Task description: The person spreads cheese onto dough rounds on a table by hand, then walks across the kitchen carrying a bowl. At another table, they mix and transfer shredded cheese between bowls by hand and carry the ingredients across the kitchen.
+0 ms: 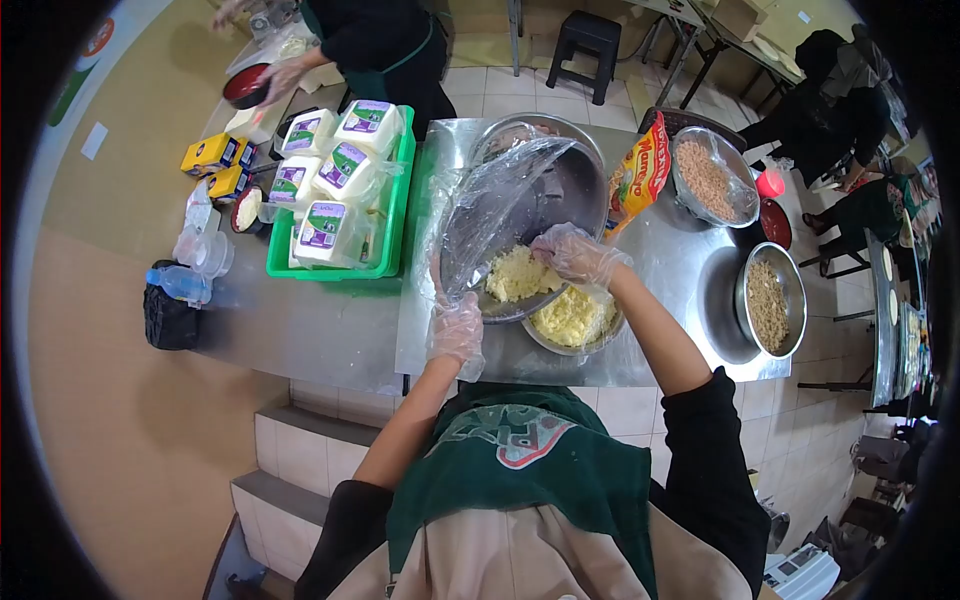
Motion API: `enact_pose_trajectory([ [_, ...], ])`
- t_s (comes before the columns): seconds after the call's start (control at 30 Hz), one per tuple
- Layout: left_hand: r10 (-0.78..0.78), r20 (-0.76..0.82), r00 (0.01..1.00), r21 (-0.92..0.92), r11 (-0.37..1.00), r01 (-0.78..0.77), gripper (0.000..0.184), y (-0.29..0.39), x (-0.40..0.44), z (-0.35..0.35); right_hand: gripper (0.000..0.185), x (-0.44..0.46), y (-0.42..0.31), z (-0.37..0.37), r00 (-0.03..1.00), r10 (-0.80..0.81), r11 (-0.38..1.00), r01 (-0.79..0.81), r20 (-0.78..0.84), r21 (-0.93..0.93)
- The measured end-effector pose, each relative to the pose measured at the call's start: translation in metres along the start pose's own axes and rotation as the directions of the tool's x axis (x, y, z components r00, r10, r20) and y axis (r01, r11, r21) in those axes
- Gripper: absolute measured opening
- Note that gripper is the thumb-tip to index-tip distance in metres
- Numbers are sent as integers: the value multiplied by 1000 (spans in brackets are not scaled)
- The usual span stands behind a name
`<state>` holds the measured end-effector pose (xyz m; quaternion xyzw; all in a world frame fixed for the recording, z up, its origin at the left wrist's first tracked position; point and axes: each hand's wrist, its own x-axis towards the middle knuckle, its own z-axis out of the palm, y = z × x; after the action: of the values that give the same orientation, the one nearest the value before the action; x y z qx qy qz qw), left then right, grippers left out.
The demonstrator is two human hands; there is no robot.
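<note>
A large metal bowl point(560, 200) tilts toward me on the steel table, with clear plastic film point(490, 215) draped over its left side. Low inside it lies a pale yellow crumbly mass that resembles grated cheese point(520, 275). At the bowl's near left rim, my gloved left hand point(458, 330) is closed on the rim and film. My gloved right hand point(580, 255) reaches in at the right, fingers curled beside the crumbly mass; what they hold is hidden. Below the tilted bowl, a smaller bowl point(615, 335) contains more of the yellow food.
A green crate point(400, 190) of white labelled packages stands left. To the right are an orange-yellow packet point(640, 180), a bowl of pinkish bits point(735, 215) and a bowl of brownish crumbs point(745, 300). Another person point(385, 50) handles a dark red bowl point(245, 88).
</note>
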<state>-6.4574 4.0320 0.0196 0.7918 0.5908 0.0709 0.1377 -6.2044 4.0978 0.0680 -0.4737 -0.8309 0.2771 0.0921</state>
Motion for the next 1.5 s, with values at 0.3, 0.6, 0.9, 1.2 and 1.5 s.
enact_pose_trajectory([
  [0.3,-328,-55,943,-681,703,205,44,28,3,-10,20,-39,-4,-7,998,-64,997,65,-28,29],
  [0.6,-255,-185,949,-724,688,44,70,52,10,-35,23,10,-43,11,882,-309,951,293,-355,-99],
  [0.9,-155,-270,950,-827,542,-147,75,45,13,-20,16,-16,0,44,936,-336,899,287,-102,-331],
  [1.2,-67,-356,932,-774,580,-254,72,51,12,-29,19,-2,19,62,918,-103,911,243,-384,335],
  [1.5,51,-517,854,-640,639,-426,69,52,18,-21,25,-17,-26,14,916,-249,966,213,-316,-145],
])
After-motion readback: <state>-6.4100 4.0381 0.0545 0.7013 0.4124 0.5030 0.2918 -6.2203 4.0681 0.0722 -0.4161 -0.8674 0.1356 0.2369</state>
